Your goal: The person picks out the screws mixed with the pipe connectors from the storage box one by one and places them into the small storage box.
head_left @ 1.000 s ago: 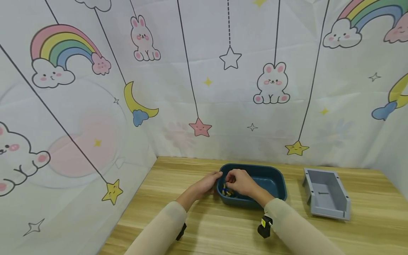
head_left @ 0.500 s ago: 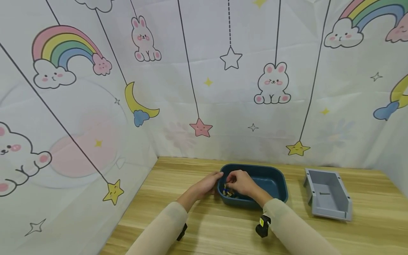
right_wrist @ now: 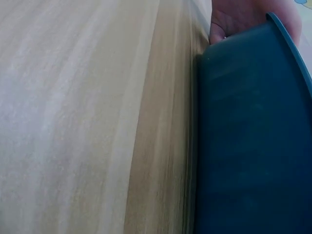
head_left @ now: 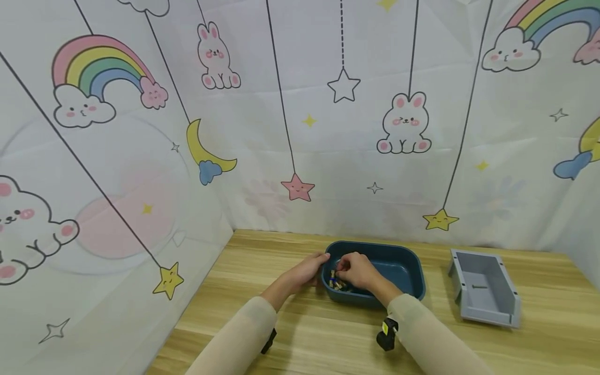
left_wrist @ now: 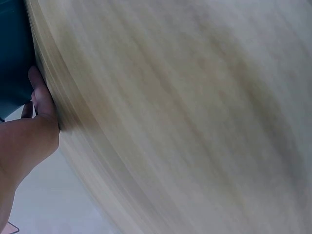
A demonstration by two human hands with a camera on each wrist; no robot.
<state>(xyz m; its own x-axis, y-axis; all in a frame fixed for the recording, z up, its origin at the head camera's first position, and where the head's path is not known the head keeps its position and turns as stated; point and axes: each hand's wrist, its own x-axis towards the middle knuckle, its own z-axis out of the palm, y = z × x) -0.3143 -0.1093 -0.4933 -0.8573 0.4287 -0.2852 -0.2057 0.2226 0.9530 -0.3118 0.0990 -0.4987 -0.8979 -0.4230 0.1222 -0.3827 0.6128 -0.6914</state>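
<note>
Gripping the tub [head_left: 398,271] at its left end, thumb on the rim, the left hand [head_left: 303,272] mostly hid its fingers from above. Right hand [head_left: 360,271] bent over small brassy parts [head_left: 335,283] inside; couldn't tell if it pinched one. Gray bin [head_left: 483,303] held a slim piece [head_left: 479,286], too small to identify.

Blue tub [head_left: 398,273]: right part reachable from above. Left end crowded, right hand [head_left: 358,271] inside by small brass-coloured pieces [head_left: 335,283], left hand [head_left: 303,271] at outer wall. Passable table [head_left: 437,286] strip before gray bin [head_left: 492,302]. Backdrop [head_left: 347,211] bars far side; sleeves [head_left: 428,325] flank near side, gap between.
</note>
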